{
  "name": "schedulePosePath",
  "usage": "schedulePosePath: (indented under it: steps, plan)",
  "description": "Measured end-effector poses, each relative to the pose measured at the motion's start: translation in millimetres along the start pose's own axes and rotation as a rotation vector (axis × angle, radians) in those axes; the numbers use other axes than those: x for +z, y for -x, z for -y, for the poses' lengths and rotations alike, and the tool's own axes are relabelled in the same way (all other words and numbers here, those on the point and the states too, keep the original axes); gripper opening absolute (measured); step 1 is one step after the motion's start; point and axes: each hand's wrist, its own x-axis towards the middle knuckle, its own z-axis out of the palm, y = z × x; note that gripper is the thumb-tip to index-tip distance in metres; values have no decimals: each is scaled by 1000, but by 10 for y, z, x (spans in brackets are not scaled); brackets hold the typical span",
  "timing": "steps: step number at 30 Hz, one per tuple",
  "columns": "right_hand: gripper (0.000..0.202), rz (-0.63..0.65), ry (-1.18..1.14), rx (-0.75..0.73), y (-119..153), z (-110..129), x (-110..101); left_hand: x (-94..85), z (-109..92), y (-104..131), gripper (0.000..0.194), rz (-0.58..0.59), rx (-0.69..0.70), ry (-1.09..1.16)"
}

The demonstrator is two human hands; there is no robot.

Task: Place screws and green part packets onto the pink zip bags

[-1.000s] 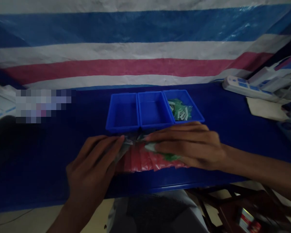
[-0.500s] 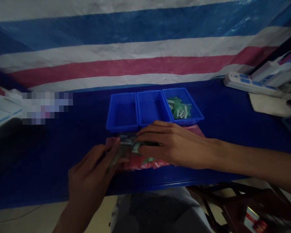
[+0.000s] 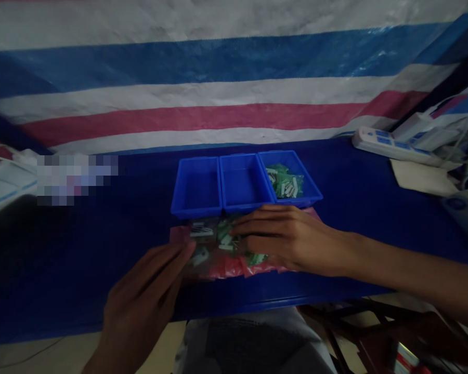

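Observation:
My left hand [image 3: 146,291] is at the left side of a low pile of small plastic bags, its fingers stretched out with the tips on a clear bag [image 3: 202,229] of small white and metal parts. Its thumb is mostly hidden. My right hand [image 3: 292,236] reaches over the pile from the right, fingers extended and resting on a green-tinted bag [image 3: 226,239] of similar parts. Beneath lies red plastic packaging [image 3: 234,266], partly covered by the bags and the right hand. What lies under the right palm is hidden.
Three joined blue bins stand behind the pile: left bin [image 3: 198,187], middle bin [image 3: 245,184], right bin [image 3: 310,197], the last with green bags [image 3: 288,184]. A power strip [image 3: 390,143] and cables sit at right. The blue table's [image 3: 257,304] front edge is close.
The clear bag, raised and tilted at my left fingers before, now lies flat on the pile. My left fingers have straightened. My right hand has shifted slightly right, uncovering more of the green bag.

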Motion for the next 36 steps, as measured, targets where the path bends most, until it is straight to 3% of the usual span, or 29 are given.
schedulePosePath:
  steps: [5, 11, 16, 19, 21, 23, 25, 27, 32, 36]
  plan:
    - [24, -89, 13, 3, 112, -1, 7, -69, 88, 176, 42, 192, 54, 86]
    - [15, -294, 122, -6, 36, -6, 52, -70, 51, 176, 42, 184, -36, 105]
    - [25, -169, 59, 2, 78, -74, -20, -40, 26, 52, 37, 147, -91, 133]
    - [21, -221, 41, 4, 222, -56, -124, 84, -130, -124, 33, 81, -37, 139]
    - [16, -266, -2, 97, 318, -2, -196, 188, -268, -234, 34, 111, 32, 107]
    - [16, -328, -87, 337, 381, 59, -255, 268, -378, -286, 34, 149, 98, 84]
    - [30, -427, -172, 608, 396, 96, -292, 298, -426, -273, 35, 178, 139, 96]
    - [37, -492, -233, 759, 363, 99, -303, 281, -409, -227, 39, 194, 181, 123]
    - [17, -363, -442, 843, 200, 65, -217, 181, -273, -164, 42, 186, 266, 122]
    - [12, -254, -316, 863, 190, 81, -163, 120, -265, -143, 41, 181, 246, 77]
